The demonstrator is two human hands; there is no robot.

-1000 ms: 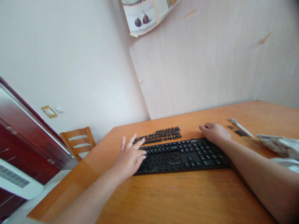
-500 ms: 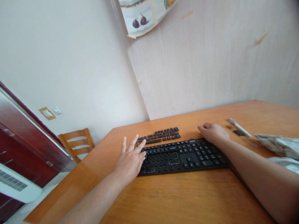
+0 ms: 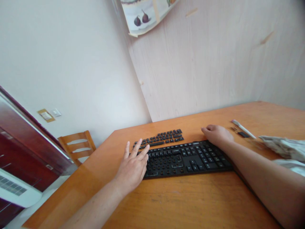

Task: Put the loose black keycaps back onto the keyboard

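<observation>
A black keyboard [image 3: 190, 160] lies on the wooden table, its left block stripped of many keycaps so that the bare key posts show. Over its left end is my left hand [image 3: 133, 163], fingers spread and holding nothing; whether it touches the keyboard I cannot tell. My right hand [image 3: 218, 135] rests by the keyboard's far right corner, fingers curled closed. What they hold, if anything, is hidden. Behind the keyboard, loose black keycaps [image 3: 164, 137] lie in rows, with a long space bar [image 3: 154, 144] in the nearest row, partly behind my left fingers.
Right of my right hand lie a white-handled toothbrush [image 3: 244, 128], a small black item [image 3: 243, 134] and a crumpled cloth [image 3: 278, 146]. A cable runs along my right forearm. The table [image 3: 181, 203] meets the wall at the back; a wooden chair [image 3: 78, 146] stands left.
My left hand has shifted slightly down and left, its fingers still spread. The right hand keeps its place and curled shape. The view has tilted a little.
</observation>
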